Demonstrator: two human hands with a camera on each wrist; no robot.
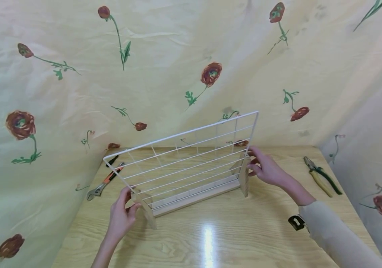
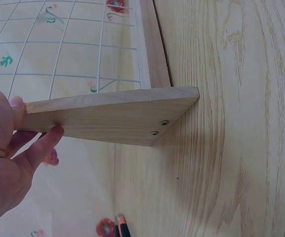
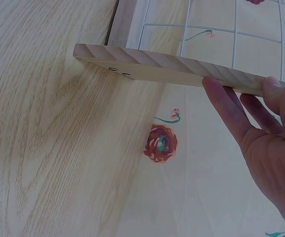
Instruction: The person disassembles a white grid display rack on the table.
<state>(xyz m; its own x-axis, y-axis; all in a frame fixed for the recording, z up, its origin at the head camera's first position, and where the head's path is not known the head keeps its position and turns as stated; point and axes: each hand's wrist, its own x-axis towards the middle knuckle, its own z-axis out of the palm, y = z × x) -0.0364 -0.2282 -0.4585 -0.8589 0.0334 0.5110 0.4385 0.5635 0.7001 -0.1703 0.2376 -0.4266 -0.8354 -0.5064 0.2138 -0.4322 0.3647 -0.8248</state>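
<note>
A rack with a white wire grid (image 1: 181, 135) stands on the wood-grain table, its grid rising at a slant between two wooden side panels. A pale wooden bar (image 1: 197, 199) joins the panels low down. My left hand (image 1: 122, 216) holds the upper part of the left side panel (image 2: 108, 116), fingers and thumb on its edge and outer face. On the other side, my right hand (image 1: 266, 167) grips the upper end of the right side panel (image 3: 172, 69). Two screw heads (image 2: 164, 122) show low on the left panel's outer face; the right panel has two as well.
An adjustable wrench (image 1: 101, 186) with an orange and black handle lies left, beside a dark slim tool (image 1: 111, 160). Pliers (image 1: 314, 170) with yellow and green handles lie right. A small black object (image 1: 296, 222) sits partly behind the right sleeve. Flowered cloth (image 1: 177, 74) surrounds the table.
</note>
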